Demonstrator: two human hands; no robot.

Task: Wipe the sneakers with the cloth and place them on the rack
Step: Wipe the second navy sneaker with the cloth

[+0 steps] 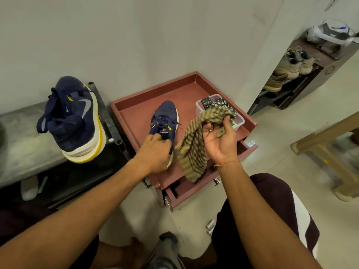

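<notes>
Left fingers (162, 142) seemingly grip one of two sneakers (165, 117) (74, 121); right fingers (226, 121) clutch one cloth (194, 150).

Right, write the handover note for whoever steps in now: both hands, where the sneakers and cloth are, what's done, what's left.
Left hand: grips the heel end of one sneaker, which sits on the red cabinet.
Right hand: holds the striped cloth, which hangs beside that sneaker.
Second sneaker: on its side on the grey ledge, left.
Rack: back right, holding other shoes.
Done: neither sneaker is racked; wiping cannot be judged.
Left: wipe as needed, then rack both.
</notes>
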